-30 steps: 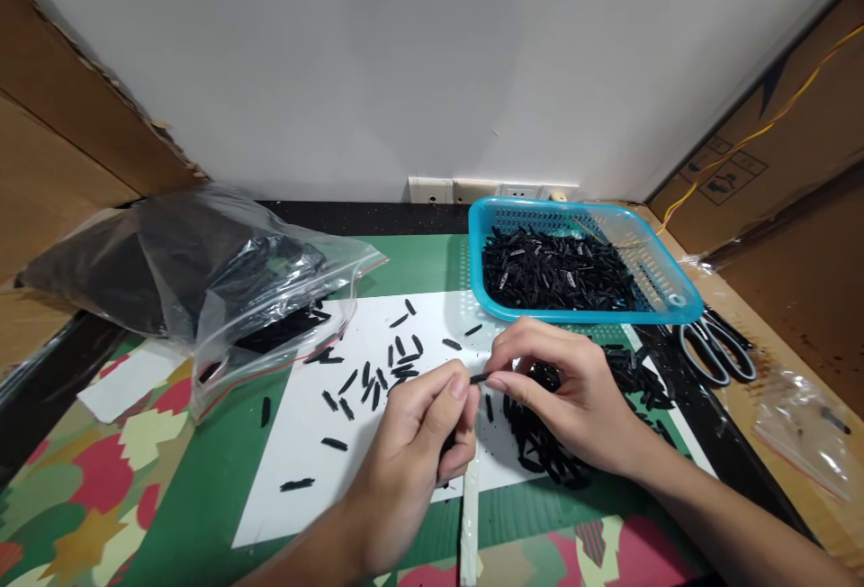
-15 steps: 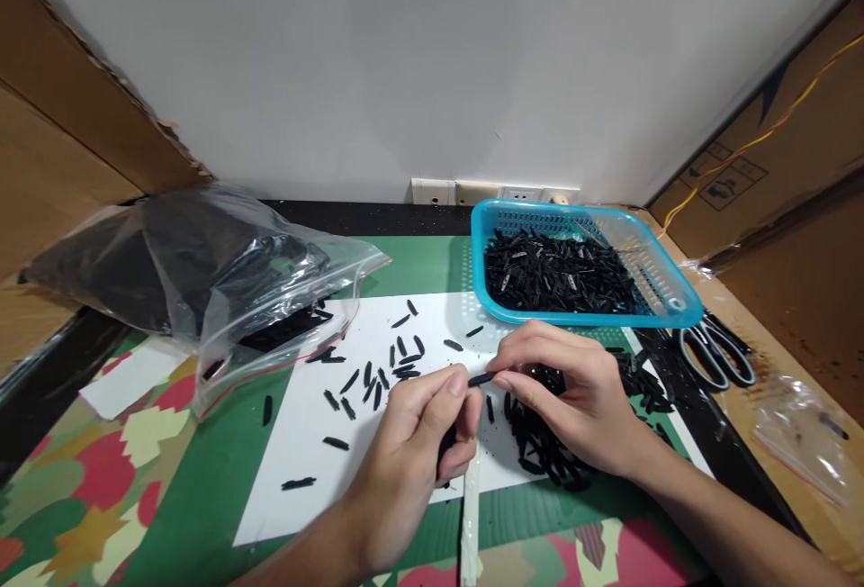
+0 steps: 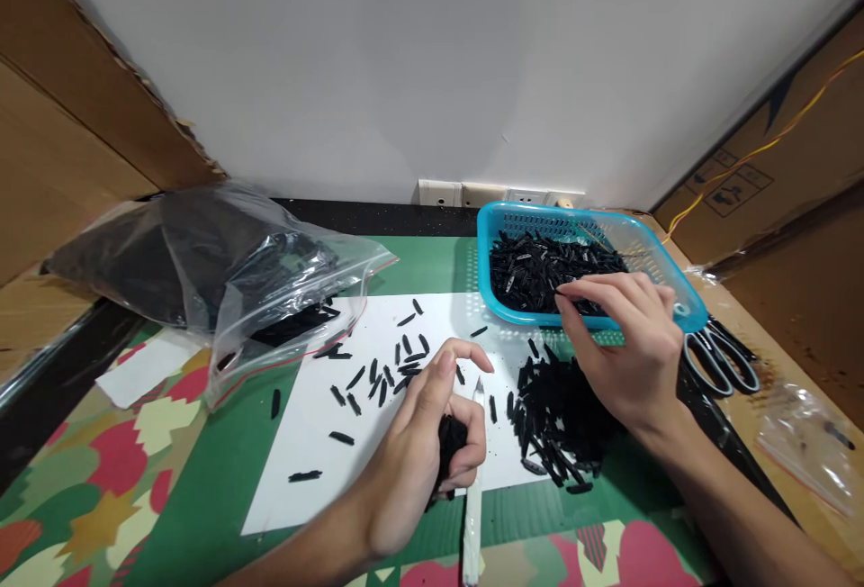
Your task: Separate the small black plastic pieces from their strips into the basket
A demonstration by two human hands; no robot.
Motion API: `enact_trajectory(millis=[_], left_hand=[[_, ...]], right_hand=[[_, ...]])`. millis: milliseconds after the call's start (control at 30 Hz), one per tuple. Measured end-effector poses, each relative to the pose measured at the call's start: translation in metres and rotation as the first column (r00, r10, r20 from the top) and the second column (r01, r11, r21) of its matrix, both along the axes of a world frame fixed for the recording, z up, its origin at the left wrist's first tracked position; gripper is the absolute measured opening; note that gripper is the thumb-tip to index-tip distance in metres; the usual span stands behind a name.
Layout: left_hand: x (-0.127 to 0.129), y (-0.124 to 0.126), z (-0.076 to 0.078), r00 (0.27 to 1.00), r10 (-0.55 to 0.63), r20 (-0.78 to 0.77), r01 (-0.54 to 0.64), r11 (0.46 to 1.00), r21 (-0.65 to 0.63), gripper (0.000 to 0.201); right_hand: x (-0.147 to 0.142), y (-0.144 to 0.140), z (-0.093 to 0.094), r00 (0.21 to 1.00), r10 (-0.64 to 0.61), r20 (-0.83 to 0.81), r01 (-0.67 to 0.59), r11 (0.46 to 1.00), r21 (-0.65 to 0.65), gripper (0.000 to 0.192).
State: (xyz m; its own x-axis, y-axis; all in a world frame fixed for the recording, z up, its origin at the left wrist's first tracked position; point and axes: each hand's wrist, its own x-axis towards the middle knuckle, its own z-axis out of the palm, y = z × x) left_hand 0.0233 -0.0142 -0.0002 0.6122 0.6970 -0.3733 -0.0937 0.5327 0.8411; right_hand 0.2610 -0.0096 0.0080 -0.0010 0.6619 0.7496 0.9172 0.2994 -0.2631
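My left hand (image 3: 432, 434) is curled around a clump of small black pieces (image 3: 451, 443), its index finger lifted away from the rest. Above the near rim of a blue plastic basket (image 3: 496, 303), my right hand (image 3: 625, 335) has thumb and index finger pinched together. Whatever is between those fingertips cannot be told from the dark contents behind them. Many black strips (image 3: 526, 267) fill the basket. Below the right hand lies a pile of similar black strips (image 3: 563, 416). More loose strips (image 3: 341, 437) are scattered over a white sheet (image 3: 283, 501).
A craft knife with a pale wrapped handle (image 3: 472, 524) lies between my hands, blade pointing away. At left rests a clear zip bag (image 3: 202, 254) of black material. Scissors (image 3: 719, 362) and a small plastic bag (image 3: 806, 443) lie at right. Cardboard (image 3: 776, 200) stands beside them.
My right hand has moved from my left fingertips up and right to the basket. The black strip held between both hands no longer shows there. My left index finger has lifted.
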Motion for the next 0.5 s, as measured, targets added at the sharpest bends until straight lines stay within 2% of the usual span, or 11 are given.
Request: enact_trajectory(millis=[100,133,200,233,300,367,400,433,500], left_hand=[[-0.001,-0.002,0.001,1.0,0.004,-0.028,-0.004,1.0,0.01,0.048],[-0.001,-0.002,0.002,0.999,0.006,-0.042,-0.005,1.0,0.025,0.049],[-0.001,-0.003,0.004,0.997,-0.001,-0.081,0.006,0.998,0.062,0.052],[-0.001,-0.003,0.005,0.994,-0.013,-0.105,0.021,0.997,0.076,0.054],[-0.002,-0.003,0.006,0.988,-0.048,-0.15,0.061,0.995,0.084,0.06],[-0.003,-0.003,0.007,0.979,-0.074,-0.189,0.09,0.993,0.076,0.067],[-0.003,-0.003,0.006,0.976,-0.074,-0.205,0.091,0.993,0.079,0.07],[-0.003,-0.004,0.006,0.974,-0.07,-0.217,0.089,0.993,0.083,0.072],[-0.002,-0.004,0.005,0.979,-0.056,-0.196,0.067,0.996,0.051,0.074]], right_hand=[[-0.001,-0.002,0.002,0.992,-0.006,-0.127,0.004,1.0,-0.015,0.016],[-0.003,-0.004,0.003,0.976,0.037,-0.215,-0.043,0.999,-0.021,0.018],[-0.01,-0.009,0.006,0.899,0.195,-0.392,-0.239,0.969,-0.065,0.018],[-0.015,-0.012,0.007,0.842,0.285,-0.459,-0.369,0.923,-0.103,0.016],[-0.027,-0.018,0.007,0.724,0.432,-0.538,-0.614,0.759,-0.217,0.011],[-0.039,-0.023,0.004,0.63,0.523,-0.574,-0.758,0.573,-0.31,0.008],[-0.043,-0.024,0.002,0.61,0.542,-0.578,-0.785,0.512,-0.348,0.008],[-0.047,-0.025,-0.001,0.604,0.549,-0.577,-0.794,0.474,-0.38,0.008],[-0.051,-0.026,-0.007,0.619,0.546,-0.565,-0.785,0.467,-0.408,0.009]])
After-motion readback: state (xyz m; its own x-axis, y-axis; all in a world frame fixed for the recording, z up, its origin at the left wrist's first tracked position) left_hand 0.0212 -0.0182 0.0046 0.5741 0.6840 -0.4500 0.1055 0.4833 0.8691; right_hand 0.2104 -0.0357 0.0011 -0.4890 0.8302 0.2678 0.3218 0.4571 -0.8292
